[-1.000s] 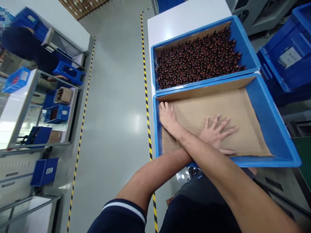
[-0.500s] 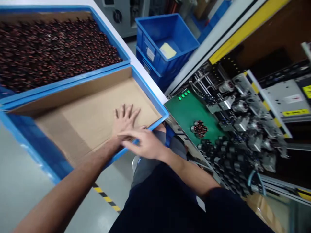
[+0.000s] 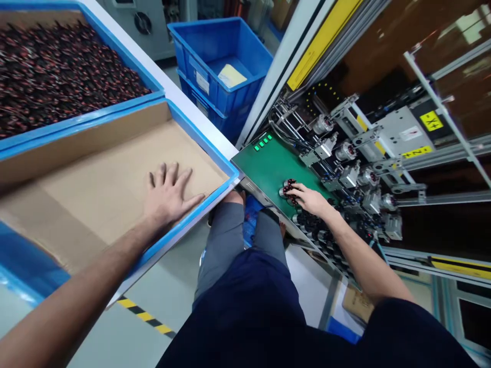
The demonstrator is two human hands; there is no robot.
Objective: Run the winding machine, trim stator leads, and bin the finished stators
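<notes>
left hand (image 3: 169, 197) flat, fingers spread, on cardboard liner (image 3: 95, 189) of blue crate (image 3: 203, 140) at 9 o'clock | right hand (image 3: 310, 200) at 3 o'clock curled over small coils (image 3: 287, 188) on green plate (image 3: 268, 163), grasp cannot be told | risk: a loose pinch could spill coils into machine fixtures (image 3: 347, 176) at 1 o'clock

A factory work bay with a glossy grey floor (image 3: 169, 291) marked by yellow-and-black tape (image 3: 146, 318), beside a white table (image 3: 215, 140). Behind the table, two stacked blue bins (image 3: 187, 64), the upper one holding a yellow sheet (image 3: 231, 76), stand near a grey cabinet (image 3: 126, 15) with a round fan (image 3: 142, 22). At right, a machine's aluminium frame (image 3: 441, 102) carries a yellow strip (image 3: 322, 41) and yellow labels (image 3: 431, 121).
</notes>
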